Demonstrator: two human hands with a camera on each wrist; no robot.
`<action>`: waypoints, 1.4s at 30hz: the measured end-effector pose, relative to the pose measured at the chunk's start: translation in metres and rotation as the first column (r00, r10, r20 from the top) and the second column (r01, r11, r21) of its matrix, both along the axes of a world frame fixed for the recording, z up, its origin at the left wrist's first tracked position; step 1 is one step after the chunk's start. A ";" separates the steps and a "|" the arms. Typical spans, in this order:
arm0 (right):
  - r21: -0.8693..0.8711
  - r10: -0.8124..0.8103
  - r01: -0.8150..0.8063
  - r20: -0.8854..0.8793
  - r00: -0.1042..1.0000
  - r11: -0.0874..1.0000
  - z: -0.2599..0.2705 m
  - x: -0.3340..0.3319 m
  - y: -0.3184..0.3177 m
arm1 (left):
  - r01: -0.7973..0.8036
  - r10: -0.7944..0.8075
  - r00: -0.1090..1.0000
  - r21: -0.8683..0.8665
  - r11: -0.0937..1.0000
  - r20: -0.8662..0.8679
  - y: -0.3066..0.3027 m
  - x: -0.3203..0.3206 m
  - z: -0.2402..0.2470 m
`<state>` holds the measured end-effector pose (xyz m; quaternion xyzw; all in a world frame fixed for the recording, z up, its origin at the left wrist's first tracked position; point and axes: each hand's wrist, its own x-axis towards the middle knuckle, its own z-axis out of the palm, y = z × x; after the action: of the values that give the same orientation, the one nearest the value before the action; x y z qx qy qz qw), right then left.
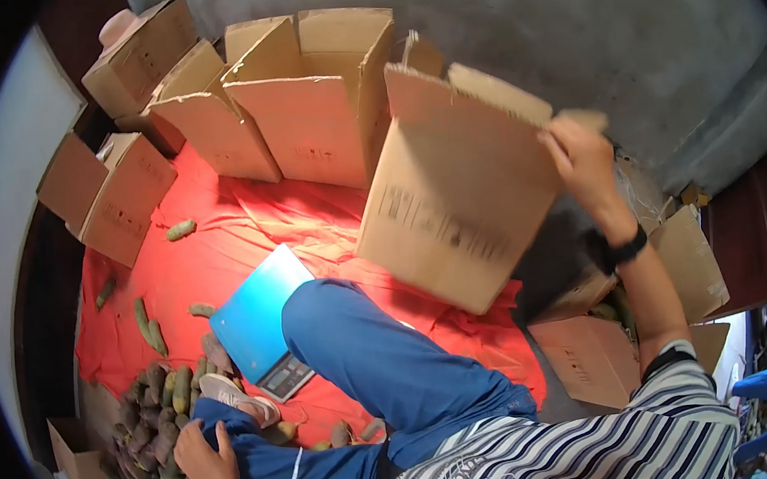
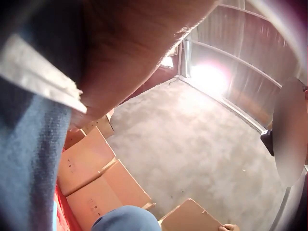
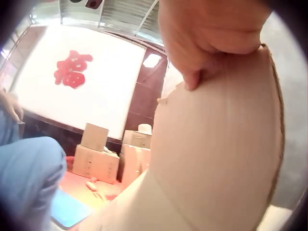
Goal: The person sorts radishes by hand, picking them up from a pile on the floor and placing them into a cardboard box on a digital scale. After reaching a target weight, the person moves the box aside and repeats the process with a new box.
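My right hand (image 1: 581,163) grips the upper edge of a cardboard box (image 1: 463,194) that leans tilted over the red cloth, its printed side facing me. In the right wrist view, the thumb of the right hand (image 3: 211,33) lies on the near face of the cardboard flap (image 3: 216,125), with the other fingers over its edge. Down at the left, my left hand (image 1: 209,465) rests on the blue trouser leg, fingers loose and holding nothing. A blue-topped scale (image 1: 254,300) stands on the cloth beside the bent knee.
Open cardboard boxes (image 1: 296,122) line the back of the red cloth (image 1: 212,211). Long green and brown vegetables (image 1: 154,413) are heaped at the left, with several loose ones nearby. Another open box (image 1: 588,358) sits at the right. A grey wall (image 1: 566,15) rises behind.
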<state>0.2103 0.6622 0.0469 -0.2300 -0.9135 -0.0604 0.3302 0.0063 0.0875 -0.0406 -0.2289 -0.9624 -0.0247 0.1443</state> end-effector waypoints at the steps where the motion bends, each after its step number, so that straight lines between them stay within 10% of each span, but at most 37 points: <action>1: -0.075 -0.003 0.008 0.067 0.998 0.997 -0.004 0.009 -0.022 | 0.006 -0.006 1.000 0.011 1.000 0.003 0.001 0.001 0.001; 6: -0.432 0.235 -0.191 0.049 0.971 0.881 -0.042 0.009 -0.075 | 0.077 -0.073 0.997 0.100 0.992 -0.039 -0.001 0.003 0.000; 14: -0.184 0.205 -0.239 -0.188 0.961 0.953 0.024 -0.029 -0.059 | 0.032 -0.015 0.997 0.211 0.977 -0.080 -0.007 0.015 0.007; 22: -0.087 0.260 -0.288 -0.242 0.935 0.954 0.056 -0.011 -0.177 | 0.025 0.010 0.991 0.263 0.964 -0.130 -0.013 0.016 0.008; 28: 0.117 0.812 -0.806 -0.149 0.564 0.581 0.044 -0.085 -0.225 | 0.014 0.029 0.990 0.295 0.955 -0.140 -0.016 0.015 0.007; 42: 0.217 0.965 -0.943 0.019 0.262 0.252 -0.007 -0.195 -0.280 | -0.050 0.083 0.993 0.333 0.942 -0.084 -0.019 0.017 0.014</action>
<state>0.0152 0.3825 0.0401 0.3979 -0.8347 0.0811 0.3719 0.0230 0.0690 -0.0261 -0.1697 -0.9438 -0.1695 0.2276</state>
